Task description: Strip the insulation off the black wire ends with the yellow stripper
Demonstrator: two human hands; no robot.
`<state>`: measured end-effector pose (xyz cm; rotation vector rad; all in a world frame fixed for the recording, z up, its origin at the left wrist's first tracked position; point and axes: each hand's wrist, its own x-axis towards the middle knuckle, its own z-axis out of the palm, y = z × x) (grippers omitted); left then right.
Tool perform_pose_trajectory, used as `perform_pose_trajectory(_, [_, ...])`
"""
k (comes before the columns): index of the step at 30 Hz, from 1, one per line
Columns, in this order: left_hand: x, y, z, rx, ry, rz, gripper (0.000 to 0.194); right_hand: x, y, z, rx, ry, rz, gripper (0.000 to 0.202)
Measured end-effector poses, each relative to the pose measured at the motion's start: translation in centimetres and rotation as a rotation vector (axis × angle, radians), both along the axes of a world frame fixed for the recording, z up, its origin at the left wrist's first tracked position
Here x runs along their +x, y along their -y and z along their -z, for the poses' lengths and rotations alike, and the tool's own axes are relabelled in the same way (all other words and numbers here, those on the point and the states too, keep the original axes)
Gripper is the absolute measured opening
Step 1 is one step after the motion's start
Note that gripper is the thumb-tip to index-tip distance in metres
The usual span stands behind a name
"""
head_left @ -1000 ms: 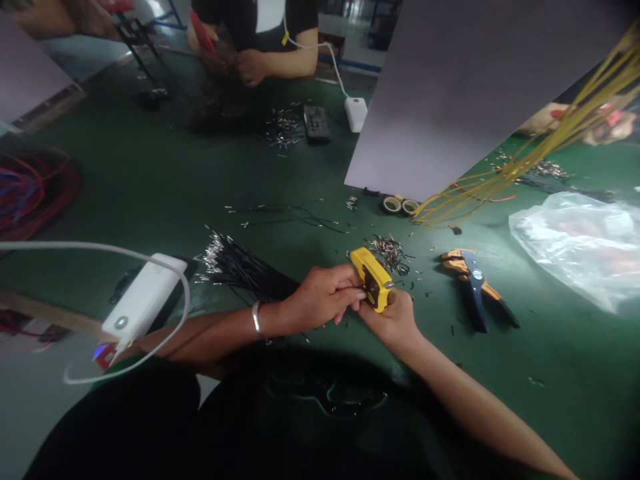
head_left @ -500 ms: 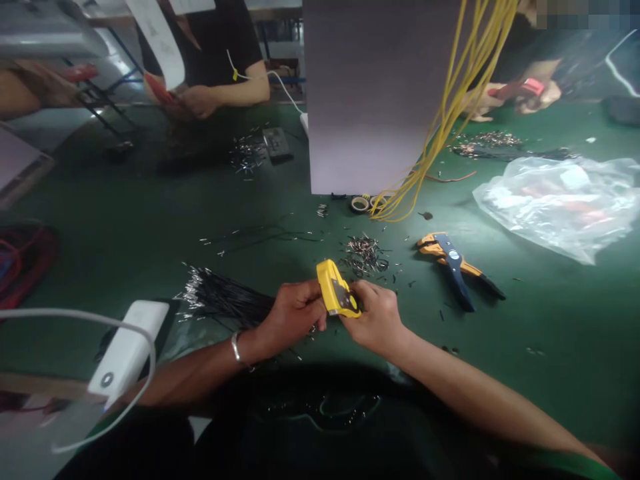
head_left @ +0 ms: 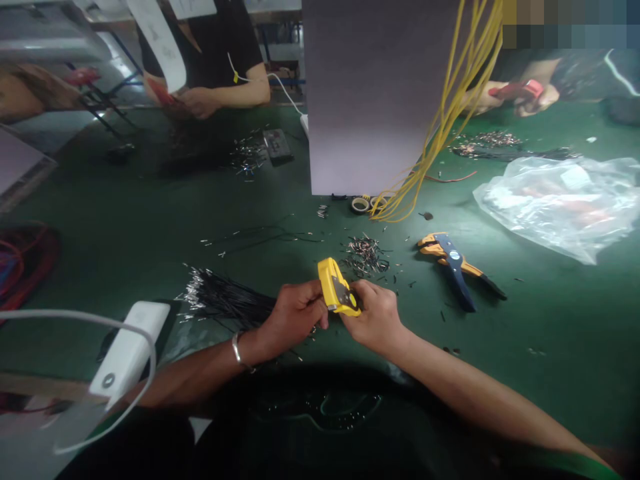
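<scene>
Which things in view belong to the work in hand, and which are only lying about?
In the work:
yellow tool in the right hand
left hand beside it
black wires, probably

Lying about, it seems:
pliers
plastic bag
white box

You have dim light overall. It falls strongest to your right, where the flat green tabletop (head_left: 560,313) pales into soft glare beside the crumpled clear plastic bag (head_left: 565,207), itself milky with highlights. The tall grey-mauve panel (head_left: 370,100) shades from dark above to pale at its foot. Your left hand (head_left: 295,317) looks duskier than your right hand (head_left: 377,310); your dark clothing (head_left: 225,433) sinks nearly to black. You get a fairly crisp angular yellow hand tool (head_left: 329,285), but a blurred, murky red wire coil (head_left: 30,257) at your left edge. Wide-angle stretch distorts the borders, and coarse pixel blocks (head_left: 570,27) mask the top right corner.
</scene>
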<state>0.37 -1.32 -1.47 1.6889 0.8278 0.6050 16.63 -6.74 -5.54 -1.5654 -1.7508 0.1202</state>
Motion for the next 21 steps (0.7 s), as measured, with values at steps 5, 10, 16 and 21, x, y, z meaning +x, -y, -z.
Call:
perform_pose_trajectory(5, [0.05, -0.04, -0.27, 0.034, -0.032, -0.010, 0.021, -0.06, -0.04, 0.22, -0.001, -0.015, -0.005, 0.009])
perform_pose_trajectory(10, [0.02, 0.04, -0.12, 0.042, -0.070, -0.027, 0.021, -0.23, -0.05, 0.29, -0.013, -0.028, -0.005, 0.013])
perform_pose_trajectory(16, [0.14, 0.13, -0.32, 0.031, -0.035, -0.021, 0.020, -0.13, 0.00, 0.64, -0.011, -0.020, -0.003, 0.008])
perform_pose_trajectory(21, [0.35, 0.17, -0.54, -0.044, -0.004, -0.037, 0.011, -0.03, -0.03, 0.89, -0.043, -0.039, 0.018, 0.004])
